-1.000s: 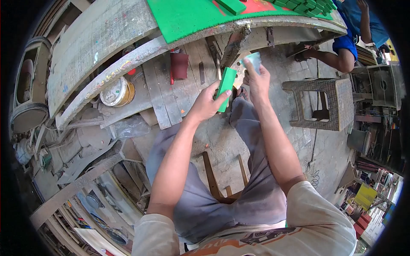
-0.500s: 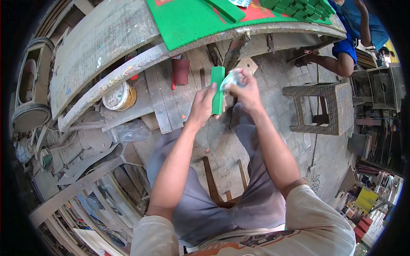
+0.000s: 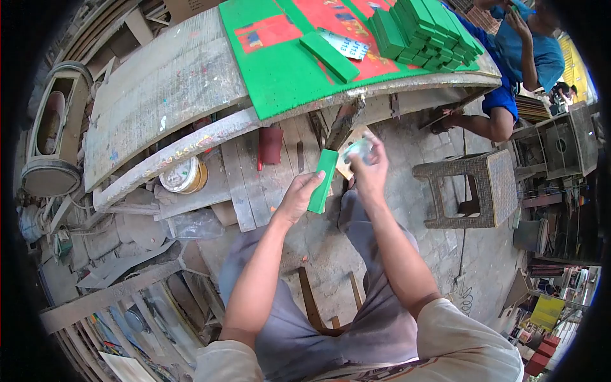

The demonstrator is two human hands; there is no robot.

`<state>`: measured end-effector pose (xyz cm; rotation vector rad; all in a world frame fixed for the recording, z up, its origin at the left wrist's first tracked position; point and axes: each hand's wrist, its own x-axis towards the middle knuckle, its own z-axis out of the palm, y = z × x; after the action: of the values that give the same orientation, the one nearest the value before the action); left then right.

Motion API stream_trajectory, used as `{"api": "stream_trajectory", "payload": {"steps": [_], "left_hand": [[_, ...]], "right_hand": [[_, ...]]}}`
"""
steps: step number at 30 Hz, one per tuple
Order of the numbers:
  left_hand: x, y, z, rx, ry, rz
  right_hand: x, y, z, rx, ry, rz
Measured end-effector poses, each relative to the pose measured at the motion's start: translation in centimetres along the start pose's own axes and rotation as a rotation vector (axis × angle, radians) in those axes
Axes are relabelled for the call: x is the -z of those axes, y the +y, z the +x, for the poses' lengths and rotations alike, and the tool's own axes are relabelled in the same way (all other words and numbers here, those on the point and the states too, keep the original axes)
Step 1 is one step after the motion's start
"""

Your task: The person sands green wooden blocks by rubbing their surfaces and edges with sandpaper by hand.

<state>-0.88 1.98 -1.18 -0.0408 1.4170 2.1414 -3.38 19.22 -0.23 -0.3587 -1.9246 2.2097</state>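
Observation:
My left hand [image 3: 298,196] grips a green block [image 3: 324,181] by its lower part, the thumb lying on its face, above my knees. Just right of the block, my right hand [image 3: 371,167] pinches a pale, crumpled, sheet-like piece [image 3: 357,150], which is blurred. A small gap shows between this piece and the block. Another green block [image 3: 329,57] lies on the green and red sheet [image 3: 273,89] on the table, beside a white printed strip [image 3: 344,44]. Several green blocks [image 3: 428,35] are stacked at the sheet's right end.
A worn wooden table [image 3: 165,95] spans the top. Below it are a paint bucket [image 3: 183,175] and a red cylinder [image 3: 271,145]. A woven-pattern stool [image 3: 499,191] stands right. Another person [image 3: 525,54] in blue sits at the upper right. Slatted wood [image 3: 114,296] is at lower left.
The view has tilted up, showing more of the table and the stack. My right hand has come away from the block with the pale piece, after touching the block half a second ago.

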Motion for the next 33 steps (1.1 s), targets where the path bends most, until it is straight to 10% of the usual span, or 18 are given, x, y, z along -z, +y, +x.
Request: {"api": "stream_trajectory", "payload": {"steps": [12, 24, 26, 33], "left_hand": [[-0.2, -0.3, 0.6, -0.065, 0.325, -0.377], [-1.8, -0.1, 0.7, 0.116, 0.055, -0.37], [-2.1, 0.6, 0.2, 0.105, 0.041, -0.343], [-4.6, 2.9, -6.4, 0.002, -0.659, -0.601]], "right_hand": [[-1.7, -2.1, -3.1, -0.152, -0.669, -0.069], [-0.6, -0.5, -1.1, 0.01, -0.14, -0.25], [-0.8, -1.5, -2.2, 0.033, -0.331, -0.17], [2.6, -2.3, -0.9, 0.137, 0.182, -0.064]]}}
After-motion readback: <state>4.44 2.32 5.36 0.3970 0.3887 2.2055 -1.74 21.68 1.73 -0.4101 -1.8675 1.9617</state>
